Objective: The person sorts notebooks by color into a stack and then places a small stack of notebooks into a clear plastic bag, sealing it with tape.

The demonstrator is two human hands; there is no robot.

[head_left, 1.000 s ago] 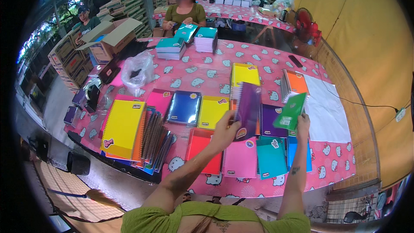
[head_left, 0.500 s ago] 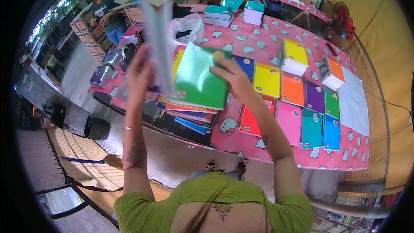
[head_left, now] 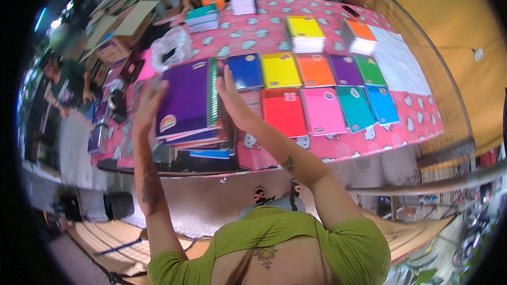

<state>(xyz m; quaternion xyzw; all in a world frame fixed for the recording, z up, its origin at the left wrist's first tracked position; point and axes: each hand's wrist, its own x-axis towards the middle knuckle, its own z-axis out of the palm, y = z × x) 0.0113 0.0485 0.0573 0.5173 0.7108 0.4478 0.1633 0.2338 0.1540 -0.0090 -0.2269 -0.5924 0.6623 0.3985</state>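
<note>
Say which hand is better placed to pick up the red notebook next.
Likely the right hand: it is at the right side of the purple-topped stack, nearer the red notebook. The left hand is at the stack's far left side.

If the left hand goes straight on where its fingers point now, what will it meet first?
The left hand would likely meet the purple notebook first, its near edge right beside; blur hides whether they touch.

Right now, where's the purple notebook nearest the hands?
On the head view's left, the purple notebook tops a stack between left hand and right hand, left of the blue notebook.
</note>
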